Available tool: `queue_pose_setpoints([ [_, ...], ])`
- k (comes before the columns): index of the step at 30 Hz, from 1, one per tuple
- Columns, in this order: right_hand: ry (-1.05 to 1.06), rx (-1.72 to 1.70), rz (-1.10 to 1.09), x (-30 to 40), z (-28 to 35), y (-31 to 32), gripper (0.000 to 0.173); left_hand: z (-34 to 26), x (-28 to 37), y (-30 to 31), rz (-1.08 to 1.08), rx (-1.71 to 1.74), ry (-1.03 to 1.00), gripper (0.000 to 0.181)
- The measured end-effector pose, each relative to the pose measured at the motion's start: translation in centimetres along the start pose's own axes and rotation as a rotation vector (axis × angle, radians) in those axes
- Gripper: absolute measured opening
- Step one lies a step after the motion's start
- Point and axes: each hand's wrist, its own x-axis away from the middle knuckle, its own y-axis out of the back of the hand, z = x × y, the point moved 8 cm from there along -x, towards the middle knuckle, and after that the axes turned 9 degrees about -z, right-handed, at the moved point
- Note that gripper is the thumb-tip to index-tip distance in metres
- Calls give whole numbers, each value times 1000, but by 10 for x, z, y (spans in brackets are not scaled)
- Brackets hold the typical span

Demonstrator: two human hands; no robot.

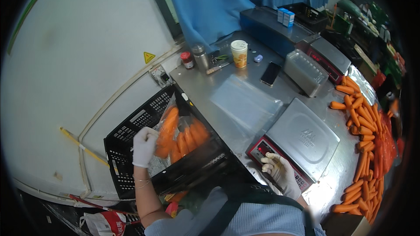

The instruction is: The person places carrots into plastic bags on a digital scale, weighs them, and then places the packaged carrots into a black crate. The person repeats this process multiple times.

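My left hand [144, 147], in a white glove, grips the side of a clear plastic bag of carrots [168, 131] inside a black plastic crate [131, 118]. More bagged carrots [190, 137] lie beside it, against the crate's near wall. My right hand [280, 173], also gloved, hovers over the red front panel of a digital scale [305, 137]. Its fingers are loosely curled and hold nothing. The metal weighing plate is bare. Left of the scale lies a stack of clear plastic bags [244, 103] on the steel table [200, 85].
A heap of loose carrots [364, 131] lines the table's right side. Toward the back are a phone [271, 73], a clear plastic container [305, 72], a second scale [328, 57], a paper cup [239, 53], a steel flask [200, 59] and a red-lidded jar [187, 60].
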Motion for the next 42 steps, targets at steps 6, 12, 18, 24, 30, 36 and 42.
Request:
queue_pose_setpoints([
  [6, -14, 23, -100, 0, -3, 23, 32, 200, 27, -26, 183, -737, 271, 17],
  [12, 13, -80, -240, 16, 13, 42, 29, 211, 12, -72, 325, -1001, 262, 18],
  [18, 198, 4, -244, 27, 29, 74, 33, 21, -9, -244, 293, -242, -356, 13],
  [24, 363, 20, -296, 60, 44, 97, 35, 3, 17, -428, 553, 22, -401, 15],
  [30, 551, -78, -547, 120, 68, 139, 30, 72, 1, -480, 650, -147, -294, 12],
  [36, 827, -49, -834, 194, 100, 218, 33, 1, -67, -388, 439, 1184, 499, 7],
  [42, 887, 261, -1078, 218, 161, 318, 26, -108, -25, -344, 569, 826, 102, 11],
])
